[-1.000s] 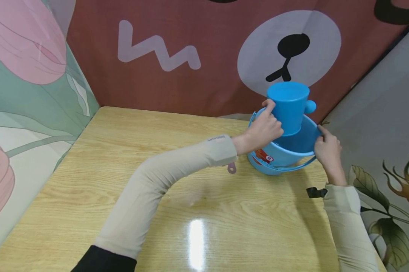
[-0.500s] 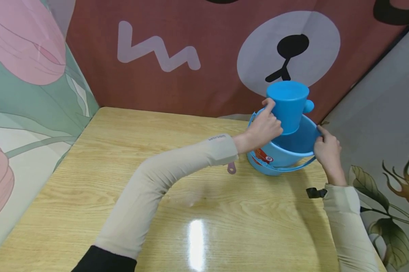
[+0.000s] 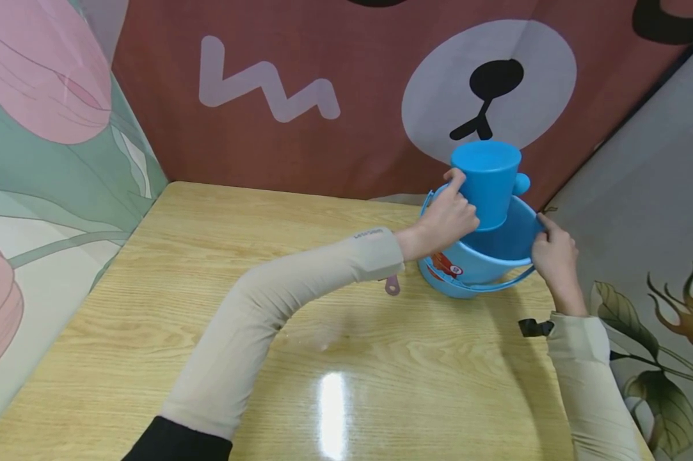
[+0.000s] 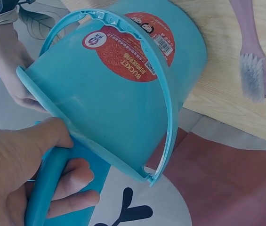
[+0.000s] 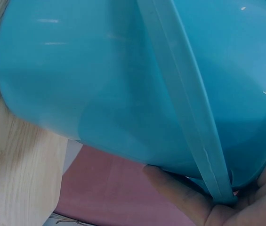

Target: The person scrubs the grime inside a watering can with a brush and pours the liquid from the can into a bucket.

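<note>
In the head view my left hand (image 3: pixel 446 214) grips the handle of a blue plastic jug (image 3: pixel 490 186), held over the mouth of a light blue bucket (image 3: pixel 475 275). A rounded knob-like piece sticks out on the jug's far side. The left wrist view shows my fingers (image 4: pixel 71 181) curled round the jug's handle (image 4: pixel 48 186), right at the bucket's rim. My right hand (image 3: pixel 556 256) grips the opposite side of that rim, thumb and fingers beside the bail's hinge, as the right wrist view shows. The bucket's bail (image 5: pixel 189 103) hangs down along its near side; a red label (image 4: pixel 125 54) marks its wall.
A purple-handled brush (image 4: pixel 253 61) with pale bristles lies on the wooden table (image 3: pixel 346 358) beside the bucket; my left forearm mostly hides it in the head view. Patterned cloth walls (image 3: pixel 265 147) rise behind the table and at both sides.
The jug rises very slightly, then lowers again, and shifts a touch to the left over the bucket. Both hands keep their grips and the bucket stays where it was.
</note>
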Demonstrator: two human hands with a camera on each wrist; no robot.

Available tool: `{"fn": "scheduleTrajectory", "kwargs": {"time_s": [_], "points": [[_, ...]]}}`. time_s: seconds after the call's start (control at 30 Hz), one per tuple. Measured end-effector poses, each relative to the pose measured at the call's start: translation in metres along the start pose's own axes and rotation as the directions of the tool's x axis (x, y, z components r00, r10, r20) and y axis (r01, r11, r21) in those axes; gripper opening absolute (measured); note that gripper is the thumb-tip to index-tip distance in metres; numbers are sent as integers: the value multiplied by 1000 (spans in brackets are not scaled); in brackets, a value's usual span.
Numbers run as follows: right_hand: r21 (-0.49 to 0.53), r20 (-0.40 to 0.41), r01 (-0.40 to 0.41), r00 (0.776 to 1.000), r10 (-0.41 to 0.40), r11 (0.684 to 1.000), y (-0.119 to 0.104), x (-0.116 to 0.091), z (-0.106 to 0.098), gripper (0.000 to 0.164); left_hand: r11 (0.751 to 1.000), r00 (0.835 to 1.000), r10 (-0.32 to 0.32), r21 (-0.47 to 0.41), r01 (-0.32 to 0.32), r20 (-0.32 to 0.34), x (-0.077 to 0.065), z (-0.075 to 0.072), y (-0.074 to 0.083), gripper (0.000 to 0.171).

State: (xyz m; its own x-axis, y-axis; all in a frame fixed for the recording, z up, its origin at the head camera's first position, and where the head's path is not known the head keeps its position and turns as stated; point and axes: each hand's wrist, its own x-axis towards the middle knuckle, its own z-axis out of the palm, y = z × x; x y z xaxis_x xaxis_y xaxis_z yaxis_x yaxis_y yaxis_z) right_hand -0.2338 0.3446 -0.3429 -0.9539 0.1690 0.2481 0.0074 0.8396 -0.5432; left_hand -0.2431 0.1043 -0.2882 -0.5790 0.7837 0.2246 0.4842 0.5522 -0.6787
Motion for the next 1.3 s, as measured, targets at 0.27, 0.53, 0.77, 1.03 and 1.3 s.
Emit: {"fn": "scheduleTrajectory", "kwargs": {"time_s": [0.27, 0.53, 0.77, 1.03, 1.3], "points": [[12, 6, 13, 1000, -13, 1000, 0, -1, -1, 52, 990, 999, -47, -136, 46, -1, -2, 4, -3, 31], [6, 1, 25, 1000, -25, 1000, 3, 1, 0, 52, 950, 993, -110, -298, 91, -49, -7, 11, -6, 33], [2, 3, 28, 1000, -28, 1000, 3, 1, -2, 52, 873, 968, -237, -456, 175, -82, -15, 19, -6, 38], [18, 7, 20, 1000, -20, 1000, 2, 1, 0, 53, 676, 917, -388, -704, 218, -89, -24, 31, -6, 42], [13, 11, 10, 1000, -10, 1000, 3, 2, 0, 53, 393, 890, -457, -896, 206, 4, -32, 38, -5, 45]]}}
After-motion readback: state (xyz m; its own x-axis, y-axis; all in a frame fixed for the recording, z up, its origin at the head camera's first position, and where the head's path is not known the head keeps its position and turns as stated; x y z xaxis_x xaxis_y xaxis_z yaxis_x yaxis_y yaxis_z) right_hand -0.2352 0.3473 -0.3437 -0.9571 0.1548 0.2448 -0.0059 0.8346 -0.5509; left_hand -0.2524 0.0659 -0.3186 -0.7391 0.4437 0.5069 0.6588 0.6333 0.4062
